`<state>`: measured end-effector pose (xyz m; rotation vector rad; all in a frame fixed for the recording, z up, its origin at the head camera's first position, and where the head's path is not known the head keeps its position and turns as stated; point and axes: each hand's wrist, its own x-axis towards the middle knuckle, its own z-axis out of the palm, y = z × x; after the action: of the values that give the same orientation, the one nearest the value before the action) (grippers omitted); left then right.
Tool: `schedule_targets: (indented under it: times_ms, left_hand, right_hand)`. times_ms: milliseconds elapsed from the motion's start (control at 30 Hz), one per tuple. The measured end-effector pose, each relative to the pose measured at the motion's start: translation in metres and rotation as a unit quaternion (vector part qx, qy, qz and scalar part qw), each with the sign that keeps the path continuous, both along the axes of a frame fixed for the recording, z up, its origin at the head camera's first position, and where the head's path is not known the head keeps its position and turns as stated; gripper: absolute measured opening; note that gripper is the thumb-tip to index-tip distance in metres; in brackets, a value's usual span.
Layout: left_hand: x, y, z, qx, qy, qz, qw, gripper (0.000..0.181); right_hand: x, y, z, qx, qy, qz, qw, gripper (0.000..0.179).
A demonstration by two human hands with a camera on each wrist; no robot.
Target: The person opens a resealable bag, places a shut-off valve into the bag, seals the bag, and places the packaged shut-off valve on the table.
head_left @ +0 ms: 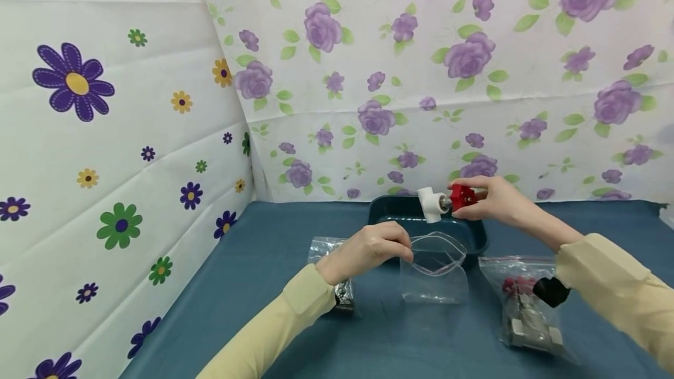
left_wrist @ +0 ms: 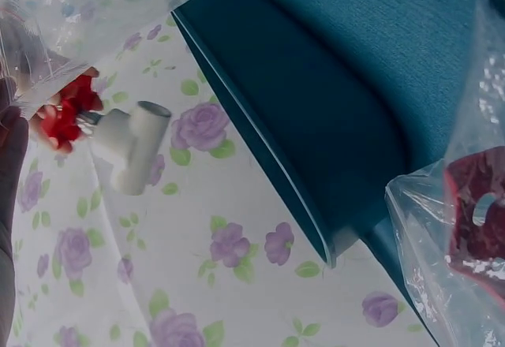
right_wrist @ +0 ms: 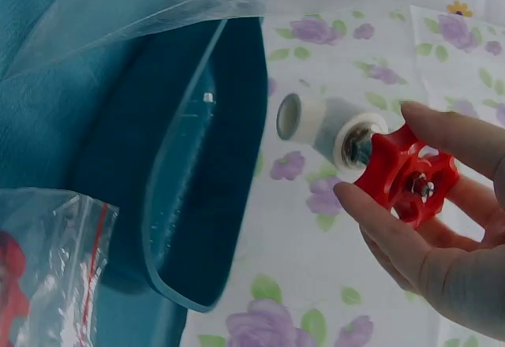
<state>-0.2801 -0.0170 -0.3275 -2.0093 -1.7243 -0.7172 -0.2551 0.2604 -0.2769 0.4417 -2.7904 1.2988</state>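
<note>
My right hand [head_left: 497, 199] holds a valve by its red handwheel [right_wrist: 406, 177], fingers curled about the rim. The valve's white tee-shaped body [head_left: 433, 204] points left, above the dark tray. With thumb and fingers my left hand [head_left: 371, 248] pinches the edge of a clear zip bag [head_left: 434, 285], whose mouth gapes toward the valve. In the left wrist view the white valve body [left_wrist: 130, 146] appears beyond the bag's plastic, apart from it. Nothing solid shows inside this bag.
A dark teal tray [head_left: 387, 209] stands behind the hands near the flowered curtain. At right lies a zip bag [head_left: 526, 309] with a red-handled metal valve in it. Another clear bag [head_left: 344, 291] with dark contents lies partly hidden behind the left forearm.
</note>
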Motion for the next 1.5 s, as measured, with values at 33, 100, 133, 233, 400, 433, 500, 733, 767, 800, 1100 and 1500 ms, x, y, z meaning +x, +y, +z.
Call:
schedule_targets:
  times_ms: [33, 100, 133, 233, 400, 433, 500, 733, 767, 800, 1100, 1500]
  left_hand:
    - [0.000, 0.001, 0.000, 0.001, 0.002, 0.000, 1.0000, 0.013]
    - [0.000, 0.000, 0.000, 0.000, 0.005, 0.002, 1.0000, 0.013]
    - [0.001, 0.001, 0.000, 0.000, 0.005, 0.004, 1.0000, 0.013]
    - [0.001, 0.002, 0.001, 0.000, 0.001, 0.005, 1.0000, 0.014]
    - [0.000, 0.006, 0.001, -0.001, 0.001, 0.006, 1.0000, 0.013]
    - [-0.001, 0.006, 0.001, 0.000, 0.001, 0.006, 1.0000, 0.013]
    - [-0.002, 0.007, 0.001, 0.000, 0.004, 0.009, 1.0000, 0.013]
    - [-0.003, 0.011, 0.002, -0.014, -0.011, 0.017, 0.9997, 0.013]
    - [-0.003, 0.011, 0.002, -0.016, -0.011, 0.019, 0.9996, 0.013]
    - [-0.003, 0.012, 0.003, -0.018, -0.012, 0.021, 0.9995, 0.013]
    - [-0.004, 0.015, 0.003, -0.021, -0.020, 0.027, 0.9992, 0.012]
    - [-0.009, 0.016, 0.001, -0.009, -0.026, 0.005, 0.9996, 0.013]
  right_hand:
    - [0.002, 0.002, 0.002, 0.005, 0.006, 0.002, 1.0000, 0.065]
    - [0.006, 0.003, 0.005, 0.013, 0.015, 0.005, 0.9998, 0.064]
    - [0.007, 0.004, 0.006, 0.014, 0.019, 0.007, 0.9997, 0.064]
    - [0.011, 0.007, 0.007, 0.028, 0.031, 0.011, 0.9991, 0.065]
    - [0.017, 0.015, 0.009, 0.042, 0.053, 0.019, 0.9975, 0.064]
    - [0.019, 0.016, 0.011, 0.041, 0.057, 0.021, 0.9973, 0.064]
    - [0.021, 0.019, 0.014, 0.039, 0.065, 0.026, 0.9968, 0.063]
    - [0.032, 0.027, 0.024, 0.028, 0.067, 0.034, 0.9968, 0.063]
    - [0.034, 0.028, 0.027, 0.029, 0.065, 0.034, 0.9969, 0.063]
    - [0.035, 0.029, 0.029, 0.031, 0.063, 0.037, 0.9968, 0.062]
    - [0.044, 0.034, 0.042, 0.041, 0.063, 0.070, 0.9947, 0.058]
    - [0.052, 0.027, 0.045, 0.087, 0.082, 0.119, 0.9857, 0.055]
